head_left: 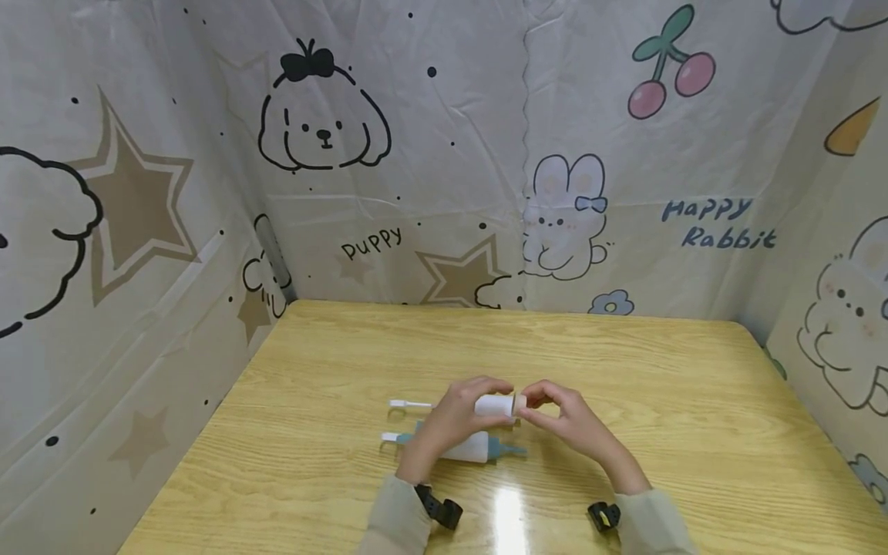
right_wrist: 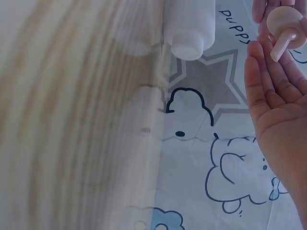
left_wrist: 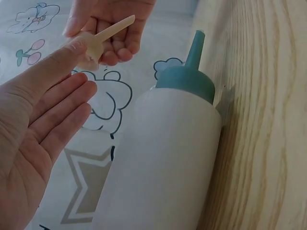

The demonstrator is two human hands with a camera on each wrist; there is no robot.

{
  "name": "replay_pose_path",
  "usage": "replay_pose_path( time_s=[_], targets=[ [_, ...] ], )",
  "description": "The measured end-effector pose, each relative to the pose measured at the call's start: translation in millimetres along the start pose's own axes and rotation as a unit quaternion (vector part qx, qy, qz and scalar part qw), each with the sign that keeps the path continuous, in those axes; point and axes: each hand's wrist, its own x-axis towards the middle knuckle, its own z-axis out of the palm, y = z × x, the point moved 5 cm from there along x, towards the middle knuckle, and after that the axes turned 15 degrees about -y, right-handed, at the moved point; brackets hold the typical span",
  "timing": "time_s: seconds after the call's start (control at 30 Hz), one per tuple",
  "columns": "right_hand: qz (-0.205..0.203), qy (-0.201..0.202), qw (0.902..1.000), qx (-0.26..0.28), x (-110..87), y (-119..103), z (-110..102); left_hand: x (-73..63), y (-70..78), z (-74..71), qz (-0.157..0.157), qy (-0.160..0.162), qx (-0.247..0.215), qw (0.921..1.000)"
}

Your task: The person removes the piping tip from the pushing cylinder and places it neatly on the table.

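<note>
Both hands meet over two bottles lying on the table. A cream nozzle cap [left_wrist: 98, 45] sits between them, pinched from both sides, its slanted spout angled away. My left hand [head_left: 458, 416] has the thumb pressed on the cap's side, other fingers [left_wrist: 60, 103] stretched out. On the far side, my right hand [head_left: 565, 416] pinches the cap at its thumb and index finger; in the right wrist view its other fingers [right_wrist: 268, 81] extend below the cap. A white bottle [head_left: 494, 405] with a bare neck lies beneath. Nearer me lies a white bottle with a teal nozzle top [left_wrist: 184, 84].
A slim white stick with a wider end [head_left: 409, 403] and a teal one with a white tip [head_left: 391, 438] poke out left of the left hand. Printed cloth walls [head_left: 416, 154] enclose the back and sides of the wooden table [head_left: 333, 362].
</note>
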Motion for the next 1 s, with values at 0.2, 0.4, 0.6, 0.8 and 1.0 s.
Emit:
replay_pose_path(
  time_s=[0.2, 0.4, 0.6, 0.8, 1.0],
  targets=[
    [0.005, -0.007, 1.0000, 0.000, 1.0, -1.1, 2.4, 0.5, 1.7, 1.1, 0.012, 0.001, 0.005, 0.9999],
    [0.032, -0.030, 0.9988, 0.023, -3.6, 4.8, 0.7, -0.4, 1.1, 0.5, 0.014, 0.009, 0.001, 0.9999],
    [0.065, -0.056, 0.9957, 0.035, -12.2, 12.0, -2.0, -1.1, -0.4, -2.5, 0.015, 0.022, 0.009, 0.9996],
    [0.053, -0.055, 0.9969, 0.020, -16.5, 14.2, -5.2, -2.9, -0.5, -5.1, 0.013, 0.023, 0.013, 0.9996],
    [0.035, -0.050, 0.9978, 0.025, -17.5, 12.5, -7.2, -4.0, -1.9, -5.2, 0.012, 0.024, 0.013, 0.9996]
  ],
)
